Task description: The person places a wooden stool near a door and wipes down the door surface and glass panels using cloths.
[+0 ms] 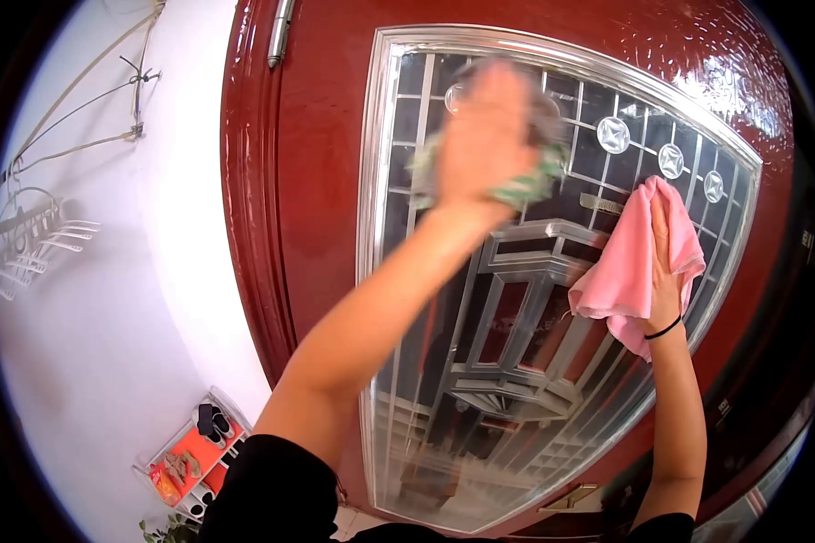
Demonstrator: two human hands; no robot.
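On upper glass [426, 317], w/ long axis approx. up-down, has green cloth [536, 184] under blurred L hand [486, 145] (can't tell finger spread) and, lower & to its right, pink cloth [618, 262] under R hand [666, 276], laid flat, nearer R edge.

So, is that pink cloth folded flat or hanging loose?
Loose: the pink cloth shows on both sides of the right hand, its lower edges hanging unevenly.
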